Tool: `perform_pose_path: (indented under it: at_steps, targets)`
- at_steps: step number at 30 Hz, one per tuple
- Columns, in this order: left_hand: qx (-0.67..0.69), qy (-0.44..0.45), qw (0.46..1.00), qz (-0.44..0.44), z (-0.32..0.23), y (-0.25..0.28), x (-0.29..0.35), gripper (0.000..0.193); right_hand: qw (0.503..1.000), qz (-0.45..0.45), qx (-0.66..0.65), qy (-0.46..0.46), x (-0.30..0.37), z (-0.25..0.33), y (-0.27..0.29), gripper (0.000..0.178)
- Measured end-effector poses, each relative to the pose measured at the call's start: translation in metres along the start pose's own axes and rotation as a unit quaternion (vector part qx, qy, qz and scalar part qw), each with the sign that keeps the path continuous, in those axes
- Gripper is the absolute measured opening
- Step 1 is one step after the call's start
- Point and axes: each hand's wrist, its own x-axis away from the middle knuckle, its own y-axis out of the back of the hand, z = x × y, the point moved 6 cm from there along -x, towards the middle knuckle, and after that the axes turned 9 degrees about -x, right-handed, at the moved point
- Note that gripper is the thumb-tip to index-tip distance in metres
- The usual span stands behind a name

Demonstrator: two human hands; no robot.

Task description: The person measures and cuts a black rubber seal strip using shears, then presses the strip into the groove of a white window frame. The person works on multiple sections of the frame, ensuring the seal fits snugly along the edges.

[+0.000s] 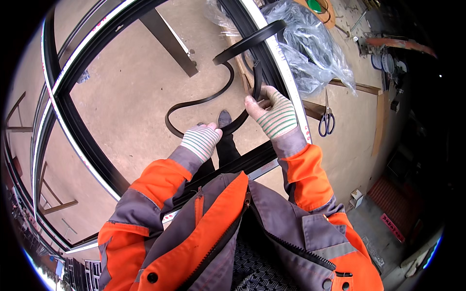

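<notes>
A long black rubber strip (pixel 199 101) runs in loops over the opening of a dark window frame (pixel 92 140) with white film on its edges. My left hand (pixel 202 141), in a striped glove with bare fingertips, is closed on the strip near my body. Farther right, my right hand (pixel 274 110), gloved the same way, pinches another stretch of it beside the frame's right bar. Beyond that hand, a coil of the strip (pixel 250 42) lies across the right bar.
Crumpled clear plastic sheeting (pixel 310 53) lies right of the frame. Dark-handled scissors (pixel 327 122) rest on the brown board near it. A dark metal leg (pixel 170 43) shows through the opening. My shoe (pixel 224 119) is below. More frames stand at the left.
</notes>
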Motion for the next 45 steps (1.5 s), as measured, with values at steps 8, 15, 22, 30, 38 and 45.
perform_pose_path:
  at_steps: [8, 15, 22, 30, 38, 45]
  targets:
    - [0.147, 0.186, 0.971, -0.032, 0.017, 0.008, -0.044, 0.039, 0.987, -0.003, -0.082, 0.139, 0.052, 0.002, 0.033, 0.027]
    - [0.079, -0.051, 0.985, 0.148, -0.019, -0.006, -0.077, 0.051, 0.970, 0.044, -0.021, 0.239, 0.083, 0.013, 0.047, 0.030]
    - [0.241, 0.003, 0.918, 0.316, -0.025, 0.001, -0.069, 0.048, 0.982, -0.011, -0.085, 0.170, 0.095, -0.016, 0.084, 0.026]
    - [0.159, -0.009, 0.973, 0.165, 0.003, 0.036, -0.094, 0.029, 0.990, -0.081, -0.080, 0.083, 0.113, -0.059, 0.117, 0.035]
    - [0.051, -0.046, 0.997, 0.032, 0.012, 0.055, -0.111, 0.028, 0.999, 0.028, -0.026, -0.024, 0.115, -0.066, 0.096, 0.046]
    - [-0.015, -0.031, 0.999, 0.022, 0.022, 0.040, -0.107, 0.024, 0.971, 0.185, -0.085, -0.127, 0.108, -0.060, 0.069, 0.069]
